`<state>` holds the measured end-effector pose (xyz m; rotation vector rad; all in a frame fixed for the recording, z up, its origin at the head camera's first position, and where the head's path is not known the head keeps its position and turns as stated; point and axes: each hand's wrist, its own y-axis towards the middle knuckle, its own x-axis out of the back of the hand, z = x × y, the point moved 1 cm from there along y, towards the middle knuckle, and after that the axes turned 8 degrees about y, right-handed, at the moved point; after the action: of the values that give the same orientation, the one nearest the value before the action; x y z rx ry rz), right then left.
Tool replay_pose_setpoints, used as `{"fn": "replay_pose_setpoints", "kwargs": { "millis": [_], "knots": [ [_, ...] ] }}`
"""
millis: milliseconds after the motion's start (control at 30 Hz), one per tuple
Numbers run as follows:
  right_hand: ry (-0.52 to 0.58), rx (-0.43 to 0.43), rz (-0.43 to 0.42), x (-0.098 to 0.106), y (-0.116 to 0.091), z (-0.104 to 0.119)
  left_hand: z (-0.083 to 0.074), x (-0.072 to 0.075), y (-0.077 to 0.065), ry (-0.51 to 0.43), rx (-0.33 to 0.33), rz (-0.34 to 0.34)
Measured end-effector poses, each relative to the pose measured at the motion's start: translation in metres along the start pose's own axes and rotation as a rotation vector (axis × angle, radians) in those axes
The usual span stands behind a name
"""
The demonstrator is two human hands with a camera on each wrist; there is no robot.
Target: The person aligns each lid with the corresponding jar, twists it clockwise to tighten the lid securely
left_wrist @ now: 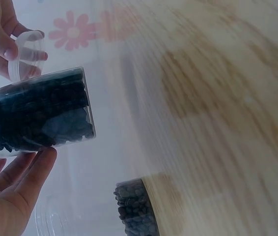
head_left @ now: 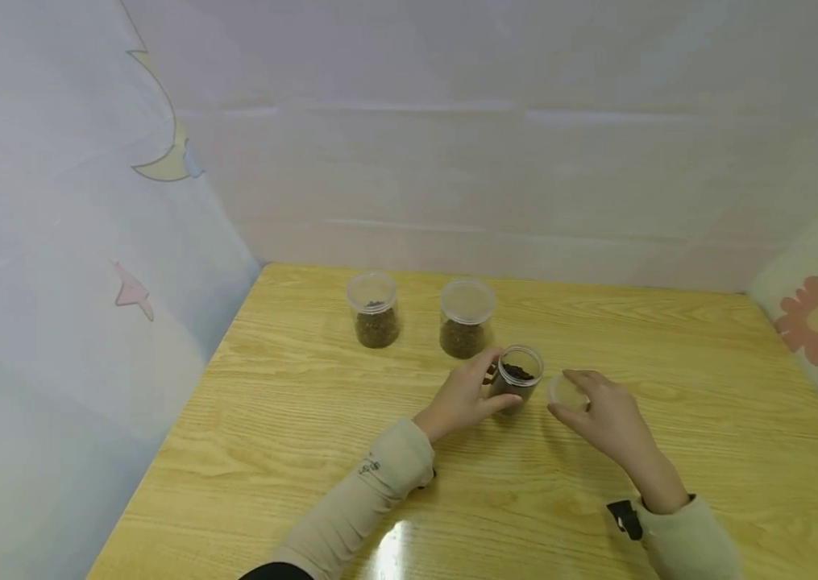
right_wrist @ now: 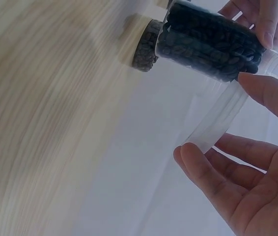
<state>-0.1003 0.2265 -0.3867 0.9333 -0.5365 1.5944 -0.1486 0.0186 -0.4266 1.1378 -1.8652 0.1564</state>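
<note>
My left hand [head_left: 462, 399] grips a clear jar [head_left: 515, 393] by its sides, thumb in front and fingers behind. Its top is uncovered, and dark bean-like pieces fill most of it. In the left wrist view the jar's base hangs above the tabletop. Just to the right, my right hand [head_left: 612, 419] pinches a translucent round lid [head_left: 564, 392] by its edge, between thumb and fingers. The right wrist view shows this lid [right_wrist: 216, 118] tilted beside the jar [right_wrist: 208, 42], near its open end.
Two more clear jars with lids stand behind my hands, a left one [head_left: 376, 326] and a middle one [head_left: 462, 334], each partly filled with dark pieces. The wooden table [head_left: 271, 411] meets a pale printed cloth [head_left: 416, 161] at the back and sides.
</note>
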Motion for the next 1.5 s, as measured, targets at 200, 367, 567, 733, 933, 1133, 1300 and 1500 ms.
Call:
{"fn": "replay_pose_setpoints", "kwargs": {
  "millis": [200, 367, 567, 733, 933, 1133, 1300, 1500],
  "knots": [
    [0.04, 0.04, -0.026, -0.008, 0.001, -0.004, 0.002, 0.003, -0.007, -0.007, 0.033, 0.0],
    [0.038, 0.072, -0.04, -0.012, 0.003, -0.003, 0.004, 0.007, -0.011, -0.006, 0.038, -0.011],
    [0.035, 0.068, 0.001, -0.01, 0.006, 0.012, 0.008, 0.01, -0.016, -0.005, 0.043, -0.034],
    [0.032, 0.073, 0.011, -0.014, 0.009, 0.014, 0.009, 0.013, -0.02, -0.034, 0.054, -0.032],
    [0.041, 0.079, 0.02, -0.018, 0.012, 0.016, 0.013, 0.015, -0.024, -0.045, 0.063, -0.035],
    [0.047, 0.082, 0.02, -0.019, 0.012, 0.017, 0.014, 0.017, -0.028, -0.041, 0.06, -0.058],
    [0.042, 0.09, 0.009, -0.019, 0.013, 0.017, 0.015, 0.019, -0.03, -0.03, 0.059, -0.058],
    [0.041, 0.089, 0.002, -0.018, 0.011, 0.018, 0.018, 0.022, -0.033, 0.021, 0.068, -0.034]
  ]
}}
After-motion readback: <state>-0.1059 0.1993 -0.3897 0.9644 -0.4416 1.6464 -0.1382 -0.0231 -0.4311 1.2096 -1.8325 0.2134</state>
